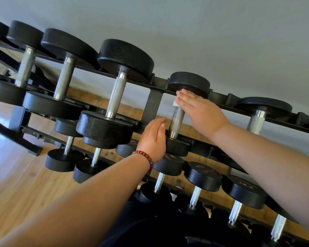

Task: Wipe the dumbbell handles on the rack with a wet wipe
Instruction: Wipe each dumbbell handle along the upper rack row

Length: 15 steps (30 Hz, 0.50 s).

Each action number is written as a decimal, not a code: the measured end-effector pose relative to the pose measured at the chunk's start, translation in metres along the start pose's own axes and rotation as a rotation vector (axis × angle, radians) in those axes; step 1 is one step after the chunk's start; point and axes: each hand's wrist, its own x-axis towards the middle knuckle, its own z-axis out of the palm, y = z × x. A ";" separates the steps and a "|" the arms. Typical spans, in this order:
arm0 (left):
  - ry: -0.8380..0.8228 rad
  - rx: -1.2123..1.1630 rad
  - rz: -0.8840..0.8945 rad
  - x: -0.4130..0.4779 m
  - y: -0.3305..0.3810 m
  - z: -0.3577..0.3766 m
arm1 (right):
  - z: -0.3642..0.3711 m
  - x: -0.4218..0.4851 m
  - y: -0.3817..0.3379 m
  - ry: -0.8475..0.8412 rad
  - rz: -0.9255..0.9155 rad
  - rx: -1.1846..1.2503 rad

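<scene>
The person stands right up against the rack and is in the middle of the wiping itself. The right hand lies flat, fingers straight and together, pressing the wet wipe onto the far end of the knurled handle of a small dumbbell on the top tier. Only a white corner of the wipe peeks out from under the fingertips, just below the dumbbell's far head. The left hand, with a red bead bracelet at its wrist, is relaxed and holds nothing. It sits just left of the handle, near the dumbbell's near head; I cannot tell whether it actually touches it. To my eye most of this handle's length is bare below the wipe, so the next move calls for wrapping the wipe round the bar and drawing it toward the near head. The space is tight: the two heads close in the short handle, and the rack's upright bracket stands just to the left. Bigger dumbbells wait on either side, one handle to the left and one to the right. More sit on the lower tiers, above a wooden floor.
</scene>
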 end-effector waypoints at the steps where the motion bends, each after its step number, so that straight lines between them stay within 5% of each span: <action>1: -0.002 0.004 -0.004 0.000 0.000 0.000 | 0.000 0.002 -0.005 0.011 0.060 0.034; 4: -0.009 0.005 -0.010 0.000 0.000 -0.001 | 0.007 -0.012 -0.025 0.055 0.120 0.091; 8: -0.022 0.005 -0.005 0.001 0.000 -0.002 | 0.008 -0.023 -0.015 0.028 -0.066 0.075; 12: -0.052 0.017 -0.021 0.002 0.002 -0.004 | 0.005 -0.004 -0.006 0.070 0.111 0.067; 15: -0.095 0.015 -0.007 0.003 0.001 -0.007 | 0.012 -0.022 -0.019 0.064 0.036 0.077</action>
